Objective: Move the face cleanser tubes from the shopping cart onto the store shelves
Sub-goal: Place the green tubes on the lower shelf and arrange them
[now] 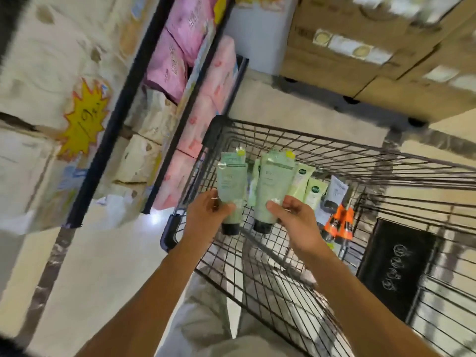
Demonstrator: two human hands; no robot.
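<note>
Above the wire shopping cart (pixel 360 161), my left hand (pixel 208 215) grips a pale green face cleanser tube (pixel 231 186) with a black cap pointing down. My right hand (pixel 291 217) grips a second green tube (pixel 273 186) of the same kind, held upright beside the first. More tubes lie inside the cart to the right: two light green ones (pixel 306 186), a white one (pixel 337 189) and orange ones (pixel 340 222). The store shelves (pixel 103 140) stand to the left, their dark edge running diagonally.
Pink and beige tissue packs (pixel 175 63) fill the left shelves, with a yellow starburst price tag (pixel 82 119). Stacked cardboard boxes (pixel 360 52) sit beyond the cart on the right. A black panel (pixel 396 269) hangs on the cart's near end. Pale floor lies between shelf and cart.
</note>
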